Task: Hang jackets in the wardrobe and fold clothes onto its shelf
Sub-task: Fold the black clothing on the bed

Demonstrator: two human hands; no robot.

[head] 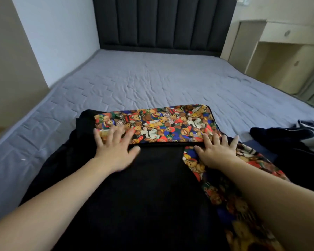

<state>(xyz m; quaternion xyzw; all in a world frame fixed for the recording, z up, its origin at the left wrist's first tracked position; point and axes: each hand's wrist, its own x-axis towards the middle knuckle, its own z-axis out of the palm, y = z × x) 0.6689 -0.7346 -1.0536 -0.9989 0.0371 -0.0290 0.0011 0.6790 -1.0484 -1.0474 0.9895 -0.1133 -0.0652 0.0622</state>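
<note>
Spread across the near edge of the bed [152, 84]: a garment [152, 187] with a black side and a bright teddy-bear print side. Far end folded back toward the near edge, so that a band of bear print lies crosswise over the black cloth, its folded edge running between the two hands. More bear print showing along the right side of the garment, under the right forearm, down to the near right corner of the view.

Left hand [114, 147] flat, fingers straight and spread, grasping nothing; fingertips pressed on the left end of the printed band, palm on the black cloth just below the fold. Slightly blurred.

Right hand [216, 151] likewise flat and spread, grasping nothing; fingers laid over the right end of the band, palm resting on the printed cloth beside the black panel. Both forearms bare, reaching in from the near edge, the garment lying between and beneath them.

On the right edge of the bed, well apart from the right hand: a dark navy heap of clothes [286, 136] with a pale striped piece in it.

At the far edge of the bed, a dark padded headboard [163, 22] with upright channels. Beyond the far right corner, a cream cabinet [283, 51] with round pulls.
</note>
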